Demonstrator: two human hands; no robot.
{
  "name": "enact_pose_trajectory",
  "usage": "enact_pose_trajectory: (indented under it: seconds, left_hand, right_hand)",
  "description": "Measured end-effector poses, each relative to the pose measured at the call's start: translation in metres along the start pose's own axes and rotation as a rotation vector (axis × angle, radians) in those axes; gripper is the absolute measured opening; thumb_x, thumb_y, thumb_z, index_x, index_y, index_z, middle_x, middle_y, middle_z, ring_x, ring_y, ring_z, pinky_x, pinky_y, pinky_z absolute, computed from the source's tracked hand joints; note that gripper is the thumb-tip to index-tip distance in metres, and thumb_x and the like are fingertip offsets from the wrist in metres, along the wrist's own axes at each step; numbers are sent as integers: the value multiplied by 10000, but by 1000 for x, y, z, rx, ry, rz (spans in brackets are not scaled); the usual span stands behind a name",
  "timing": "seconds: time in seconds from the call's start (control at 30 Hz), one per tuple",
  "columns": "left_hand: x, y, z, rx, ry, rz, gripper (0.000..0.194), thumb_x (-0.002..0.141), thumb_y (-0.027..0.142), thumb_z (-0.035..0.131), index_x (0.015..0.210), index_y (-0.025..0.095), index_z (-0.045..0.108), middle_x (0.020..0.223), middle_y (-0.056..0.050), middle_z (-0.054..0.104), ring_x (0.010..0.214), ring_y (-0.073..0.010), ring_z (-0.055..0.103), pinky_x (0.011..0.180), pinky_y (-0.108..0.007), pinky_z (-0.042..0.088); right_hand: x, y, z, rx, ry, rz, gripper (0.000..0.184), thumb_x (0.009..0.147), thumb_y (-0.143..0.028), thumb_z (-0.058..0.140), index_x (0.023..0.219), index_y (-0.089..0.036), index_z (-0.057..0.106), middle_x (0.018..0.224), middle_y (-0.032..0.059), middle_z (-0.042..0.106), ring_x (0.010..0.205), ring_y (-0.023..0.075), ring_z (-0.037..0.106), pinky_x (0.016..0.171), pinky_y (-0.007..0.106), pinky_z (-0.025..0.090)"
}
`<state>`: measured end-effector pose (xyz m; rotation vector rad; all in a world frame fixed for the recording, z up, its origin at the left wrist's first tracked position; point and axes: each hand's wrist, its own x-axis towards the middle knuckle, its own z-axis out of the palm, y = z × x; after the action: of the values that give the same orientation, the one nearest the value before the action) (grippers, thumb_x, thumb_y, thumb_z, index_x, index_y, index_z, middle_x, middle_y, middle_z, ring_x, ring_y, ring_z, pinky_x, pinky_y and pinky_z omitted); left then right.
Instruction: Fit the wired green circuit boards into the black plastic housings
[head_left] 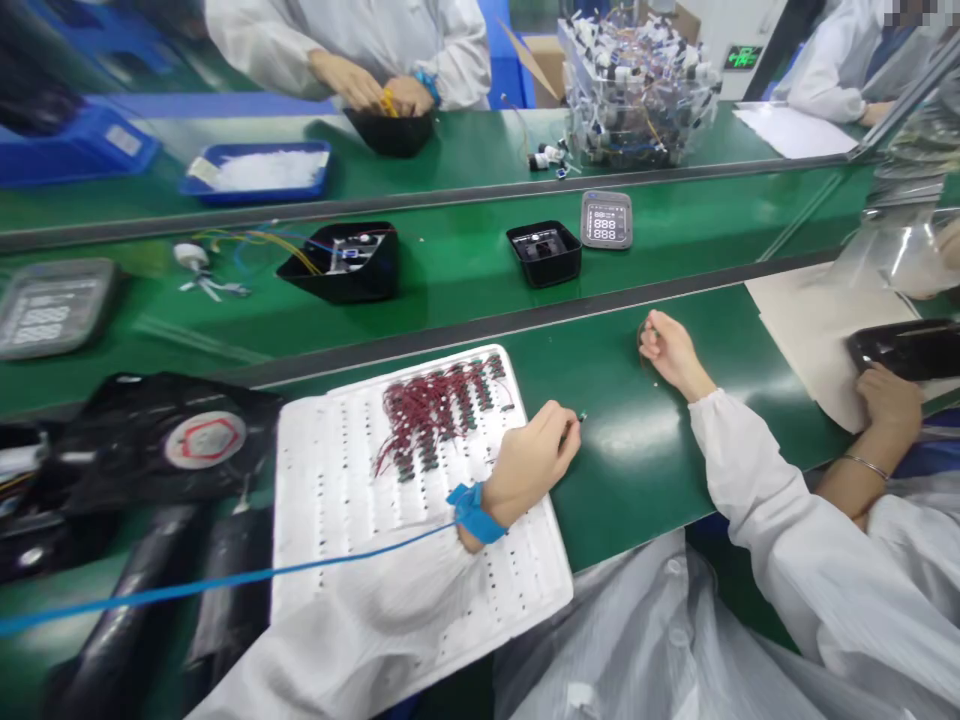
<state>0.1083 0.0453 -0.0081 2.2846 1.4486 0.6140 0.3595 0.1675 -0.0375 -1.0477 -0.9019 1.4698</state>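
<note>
Since a long, smooth green table carries the work, small dark items probably stand out well against it. Skewed on it lies a flat, rectangular white tray with rows of small holes, presumably set close for easy reach. Tray's far half: a cluster of small dark parts with thin maroon wires, standing in rows, likely for order, though the wires overlap. Bare left hand is over the tray's right side; bare right hand is raised over the table, well apart. Blue wrist strap on the left wrist, corded, likely for grounding. Right fingers closed, apparently on a thin, dark, looped strand; left fingertips pinch a tiny dark piece beyond the tray's edge, perhaps to keep it visible.
</note>
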Motion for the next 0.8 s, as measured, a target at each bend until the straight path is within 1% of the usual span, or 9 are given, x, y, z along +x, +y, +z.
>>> enact_pose_trajectory:
  seconds: [0.07,0.13,0.2,0.27,0.33,0.43,0.53,0.67,0.8]
  left_hand:
    - [-8,3,-19,-56,-26,-31,205,964,273,422,871,222,597,748,12,585,619,-130,541,581,-247,411]
    - [-20,1,-40,-136,-29,-108,198,944,300,436,842,226,589,714,21,584,597,-130,525,596,-257,428]
    - [-35,-8,-60,-223,-16,-251,197,921,342,458,809,226,573,676,26,583,573,-132,515,572,-262,422]
    - [-54,-23,-74,-294,13,-431,204,897,390,485,801,228,563,632,35,566,534,-131,492,519,-258,398]
    - [-73,-39,-82,-315,41,-589,205,874,411,512,799,231,572,590,45,544,507,-132,467,479,-253,379]
    - [-97,-62,-88,-253,89,-758,148,850,363,547,789,234,587,556,68,529,500,-127,469,475,-243,383]
    - [-111,-85,-94,-126,194,-895,88,857,293,556,806,226,581,565,93,542,524,-114,503,514,-226,402]
    - [-112,-112,-105,40,254,-912,108,888,260,546,810,193,577,574,79,528,602,-121,520,571,-222,409]
    - [-93,-125,-116,99,240,-831,157,925,290,524,891,169,617,717,66,580,760,-125,545,731,-222,458]
  right_hand:
    - [2,-3,-5,-65,34,-23,567,655,-663,826,767,-227,480,546,-106,389,448,47,287,437,209,228]
    - [3,-3,-7,-136,29,-36,565,675,-691,792,771,-238,468,549,-104,379,443,57,283,442,222,230]
    - [4,0,-8,-217,6,-54,568,703,-726,752,766,-249,450,522,-112,340,426,68,271,440,232,222]
    - [3,4,-7,-373,-10,-96,552,758,-746,691,748,-250,449,488,-114,306,417,79,263,446,243,218]
    - [0,7,-6,-641,-30,-190,505,825,-701,649,721,-236,483,485,-95,333,445,88,290,482,257,241]
    - [-5,10,-2,-1054,-89,-354,379,900,-529,634,714,-209,553,527,-58,423,518,103,368,571,277,294]
    - [-5,13,-1,-1241,-120,-417,288,922,-420,623,735,-207,572,536,-50,447,529,117,411,612,284,311]
    - [-2,17,-3,-1279,-122,-450,296,938,-434,598,750,-207,588,545,-45,466,520,121,415,599,277,303]
    - [-1,20,-7,-1304,-152,-453,318,944,-462,591,767,-201,629,548,-36,492,520,126,431,594,278,292]
